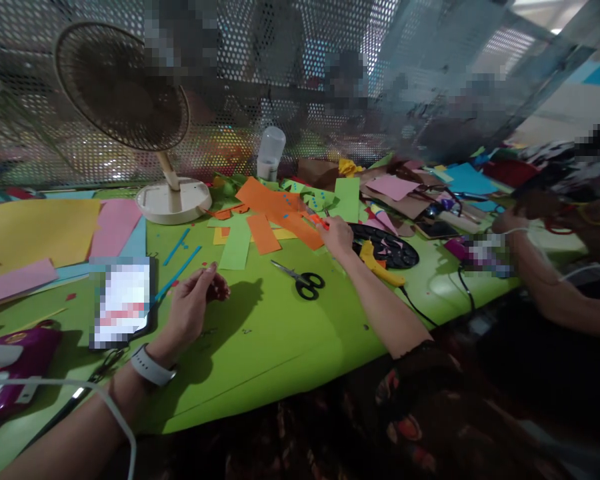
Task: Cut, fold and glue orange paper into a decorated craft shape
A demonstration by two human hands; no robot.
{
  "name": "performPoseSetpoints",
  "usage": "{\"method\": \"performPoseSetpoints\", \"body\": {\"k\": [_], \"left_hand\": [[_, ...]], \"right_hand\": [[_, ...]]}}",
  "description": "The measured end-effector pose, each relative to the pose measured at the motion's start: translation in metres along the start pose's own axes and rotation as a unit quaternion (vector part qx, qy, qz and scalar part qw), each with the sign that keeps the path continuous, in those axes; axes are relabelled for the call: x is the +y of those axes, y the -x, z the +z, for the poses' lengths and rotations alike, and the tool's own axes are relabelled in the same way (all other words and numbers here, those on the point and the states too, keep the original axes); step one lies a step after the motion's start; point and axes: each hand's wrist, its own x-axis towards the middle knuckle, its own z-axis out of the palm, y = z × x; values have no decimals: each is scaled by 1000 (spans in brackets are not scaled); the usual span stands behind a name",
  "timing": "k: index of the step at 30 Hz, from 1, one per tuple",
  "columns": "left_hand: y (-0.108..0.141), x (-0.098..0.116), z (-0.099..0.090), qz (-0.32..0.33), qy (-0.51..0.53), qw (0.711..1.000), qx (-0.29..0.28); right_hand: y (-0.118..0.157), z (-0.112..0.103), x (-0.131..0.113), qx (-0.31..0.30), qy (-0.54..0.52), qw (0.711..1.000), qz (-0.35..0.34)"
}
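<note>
My left hand (193, 293), with a pale watch band on the wrist, is raised over the green table with its fingers curled. Something dark red with pale specks shows at its fingertips, too small to name. My right hand (337, 237) reaches across to the paper pile, closed around an orange-handled tool (320, 221) whose far end is blurred. Beneath that tool lie orange paper (300, 228) and green paper with blue dots (313, 193). Black-handled scissors (305, 283) rest on the table between my hands. Thin blue paper strips (177, 247) lie beyond my left hand.
A yellow glue gun (380, 267) lies by a black tray (395, 247) beside my right forearm. A fan (173, 200) stands at the back left. A phone (123, 303) lies left, and a white cable (115, 407) crosses my left forearm. Another person's arm (540, 267) is at right.
</note>
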Motion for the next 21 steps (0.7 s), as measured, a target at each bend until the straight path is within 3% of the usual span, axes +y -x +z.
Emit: {"method": "performPoseSetpoints", "body": {"k": [5,10,14,21], "left_hand": [[0,0,1,0,10,1000,-1],[1,-3,0,-2,16,1000,-8],[1,-4,1,-2,15,1000,-18],[4,-3,3,0,6,999,-42]], "right_hand": [[4,-6,-3,13,46,999,14],[8,-14,-13,64,56,994,-65],[2,-18,-34,-26,33,989,-142],[-5,-3,-93,-160,23,948,-273]]}}
